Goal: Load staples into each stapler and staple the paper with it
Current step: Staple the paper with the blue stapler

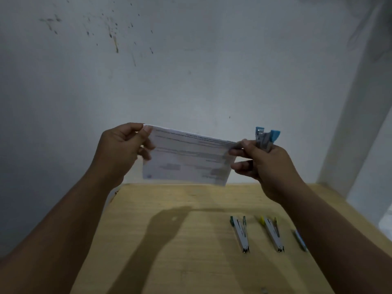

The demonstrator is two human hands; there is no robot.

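Hands' grip at paper ends.

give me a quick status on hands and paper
Left hand pinches paper at its left end, held above the table. Right hand grips blue stapler and paper's right end. Two staplers lie open below.

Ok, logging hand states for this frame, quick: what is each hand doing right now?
Left hand: pinches the left end of the paper, held up above the table.
Right hand: holds the blue stapler and pinches the paper's right end.
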